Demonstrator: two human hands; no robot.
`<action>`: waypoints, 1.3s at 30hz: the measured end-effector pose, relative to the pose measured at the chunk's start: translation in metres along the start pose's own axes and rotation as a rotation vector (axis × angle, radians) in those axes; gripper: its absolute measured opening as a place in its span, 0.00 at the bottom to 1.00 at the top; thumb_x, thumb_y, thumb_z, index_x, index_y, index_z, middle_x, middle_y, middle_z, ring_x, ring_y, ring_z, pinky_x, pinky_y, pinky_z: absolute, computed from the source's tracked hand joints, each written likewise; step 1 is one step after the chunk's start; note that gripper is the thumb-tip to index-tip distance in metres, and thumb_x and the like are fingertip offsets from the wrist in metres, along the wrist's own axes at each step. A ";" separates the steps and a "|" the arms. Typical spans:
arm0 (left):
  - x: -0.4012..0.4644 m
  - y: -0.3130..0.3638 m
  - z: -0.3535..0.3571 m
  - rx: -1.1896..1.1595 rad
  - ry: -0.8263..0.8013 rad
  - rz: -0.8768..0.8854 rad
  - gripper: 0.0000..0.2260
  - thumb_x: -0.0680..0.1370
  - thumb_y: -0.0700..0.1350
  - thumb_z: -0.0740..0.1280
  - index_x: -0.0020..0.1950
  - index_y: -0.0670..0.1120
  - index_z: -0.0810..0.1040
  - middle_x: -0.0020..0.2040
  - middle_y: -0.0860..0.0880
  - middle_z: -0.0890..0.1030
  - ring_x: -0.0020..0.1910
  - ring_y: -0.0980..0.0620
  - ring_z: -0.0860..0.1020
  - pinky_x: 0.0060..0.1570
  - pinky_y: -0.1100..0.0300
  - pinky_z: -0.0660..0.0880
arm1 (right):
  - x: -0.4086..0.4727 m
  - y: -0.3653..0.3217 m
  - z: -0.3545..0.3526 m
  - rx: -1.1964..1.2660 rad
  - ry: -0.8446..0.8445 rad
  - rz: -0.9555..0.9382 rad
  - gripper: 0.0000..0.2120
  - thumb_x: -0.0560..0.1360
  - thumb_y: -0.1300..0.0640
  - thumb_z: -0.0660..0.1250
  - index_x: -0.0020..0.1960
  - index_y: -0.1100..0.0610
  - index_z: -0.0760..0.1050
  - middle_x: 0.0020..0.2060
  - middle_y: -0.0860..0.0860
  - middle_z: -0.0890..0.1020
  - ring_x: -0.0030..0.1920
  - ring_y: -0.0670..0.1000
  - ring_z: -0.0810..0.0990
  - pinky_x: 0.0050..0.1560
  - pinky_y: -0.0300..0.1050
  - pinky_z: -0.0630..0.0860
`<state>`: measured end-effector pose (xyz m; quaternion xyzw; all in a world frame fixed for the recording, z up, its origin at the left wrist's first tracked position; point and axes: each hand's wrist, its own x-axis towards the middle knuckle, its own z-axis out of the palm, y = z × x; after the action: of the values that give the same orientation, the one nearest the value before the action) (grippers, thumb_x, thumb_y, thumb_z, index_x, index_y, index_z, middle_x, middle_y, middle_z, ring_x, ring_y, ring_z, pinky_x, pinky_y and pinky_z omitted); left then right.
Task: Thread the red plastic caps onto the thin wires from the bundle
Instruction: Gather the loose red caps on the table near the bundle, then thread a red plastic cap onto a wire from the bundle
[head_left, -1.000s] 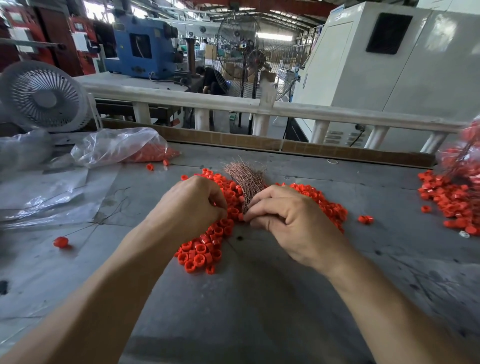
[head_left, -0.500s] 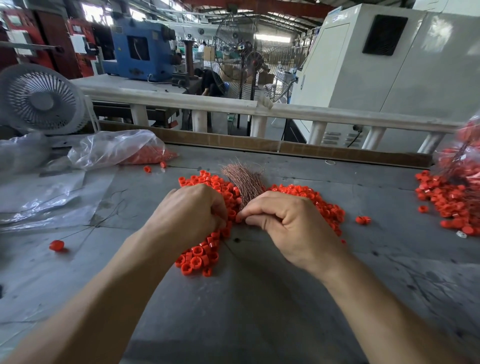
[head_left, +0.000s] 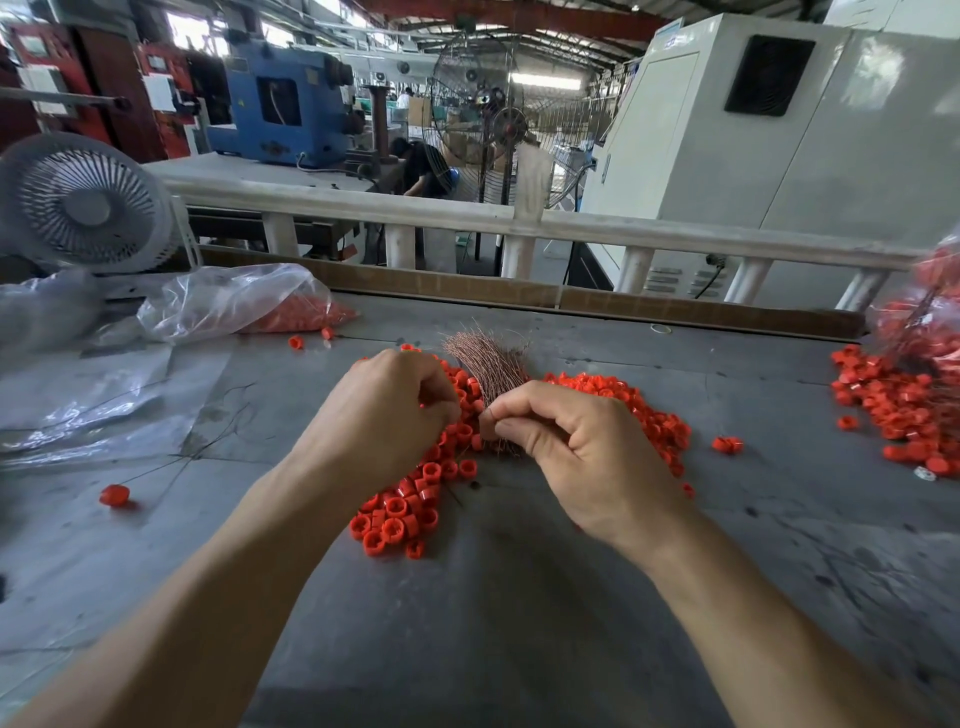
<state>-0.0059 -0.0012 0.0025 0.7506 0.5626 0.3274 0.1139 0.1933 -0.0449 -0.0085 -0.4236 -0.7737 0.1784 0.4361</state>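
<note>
A heap of small red plastic caps (head_left: 410, 512) lies in the middle of the grey table (head_left: 519, 623). On top of the heap rests a bundle of thin copper-coloured wires (head_left: 488, 361), fanned out toward the far side. My right hand (head_left: 576, 457) grips the near end of the bundle, and its thumb and forefinger pinch at a wire. My left hand (head_left: 382, 415) is curled just left of the bundle, fingertips close to my right thumb. What my left fingers hold is hidden.
A clear plastic bag (head_left: 234, 301) with more red caps lies at the left, next to a white desk fan (head_left: 85, 205). One cap (head_left: 114, 494) on a wire sits at the near left. Another pile of caps (head_left: 904, 410) and a bag fill the right edge. A railing (head_left: 519, 223) borders the far side.
Both hands stayed over the heap. My right hand's grip shifted a little on the bundle's near end and my left fingertips stayed close to it.
</note>
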 end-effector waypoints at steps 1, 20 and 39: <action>0.000 0.000 0.000 -0.026 0.005 -0.004 0.03 0.74 0.46 0.76 0.42 0.54 0.84 0.38 0.58 0.82 0.39 0.60 0.79 0.39 0.60 0.75 | 0.000 0.000 0.000 0.011 -0.006 0.006 0.07 0.80 0.61 0.70 0.52 0.51 0.85 0.45 0.40 0.86 0.50 0.39 0.84 0.52 0.30 0.75; -0.006 0.024 -0.001 -1.164 -0.118 -0.168 0.13 0.75 0.27 0.69 0.53 0.41 0.85 0.46 0.41 0.83 0.44 0.49 0.84 0.49 0.60 0.82 | 0.004 -0.003 -0.004 0.458 0.336 0.222 0.13 0.83 0.63 0.63 0.54 0.49 0.84 0.36 0.50 0.81 0.30 0.49 0.76 0.23 0.42 0.71; -0.008 0.028 0.004 -1.121 -0.174 -0.028 0.11 0.76 0.29 0.69 0.52 0.42 0.83 0.43 0.46 0.83 0.45 0.49 0.82 0.51 0.56 0.83 | 0.003 -0.003 -0.001 0.321 0.294 0.186 0.03 0.75 0.53 0.72 0.46 0.50 0.84 0.34 0.43 0.83 0.34 0.40 0.78 0.38 0.31 0.73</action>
<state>0.0162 -0.0176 0.0115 0.5920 0.3011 0.5116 0.5451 0.1919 -0.0444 -0.0040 -0.4397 -0.6212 0.2751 0.5875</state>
